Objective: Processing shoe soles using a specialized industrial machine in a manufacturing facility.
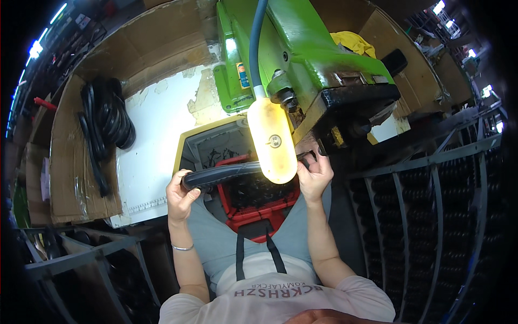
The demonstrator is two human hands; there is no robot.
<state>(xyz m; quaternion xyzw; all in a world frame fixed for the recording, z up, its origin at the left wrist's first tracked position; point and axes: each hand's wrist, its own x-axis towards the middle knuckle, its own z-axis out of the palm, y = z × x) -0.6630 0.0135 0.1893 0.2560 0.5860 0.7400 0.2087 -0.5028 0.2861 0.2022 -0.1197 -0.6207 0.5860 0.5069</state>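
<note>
Clamped w/ L hand (181, 197), thumb vs. fingers, on L end of black curved piece (224, 173), above red crate (276, 217): brace evenly, don't twist. Past yellow lamp (272, 140) (hides part), pinched, prob. on R end, w/ R hand (316, 177): go easy nr. green machine (318, 43).

The person's left hand (179, 195) grips, its thumb (190, 197) set opposite the curled fingers (176, 180). The right hand (315, 177), well apart from it, pinches. The bare left forearm (189, 263) and right forearm (321, 229) reach forward, the right elbow (333, 264) bent.
</note>
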